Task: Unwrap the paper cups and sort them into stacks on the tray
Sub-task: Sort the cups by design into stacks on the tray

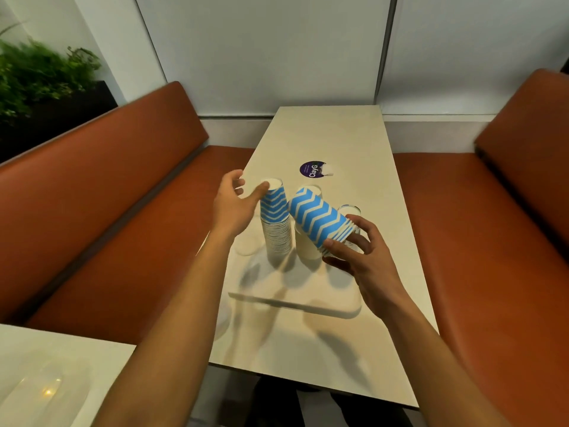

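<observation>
A pale tray (pixel 295 303) lies on the cream table (pixel 332 134). On it stands a tall upside-down stack of blue-and-white zigzag cups (pixel 275 220), and my left hand (pixel 235 204) is spread open with its fingertips at the stack's top. My right hand (pixel 358 254) grips the rim end of a shorter stack of zigzag cups (pixel 317 218), held tilted above the tray. Behind it stands a white stack (pixel 306 248), partly hidden. A clear wrapped stack (pixel 349 211) shows just past my right fingers.
A round purple sticker (pixel 311 169) sits on the table beyond the cups. Orange benches flank the table on the left (pixel 123 180) and right (pixel 492 226). Clear plastic wrap (pixel 248 246) lies at the tray's left edge. A second table corner (pixel 46 380) is at bottom left.
</observation>
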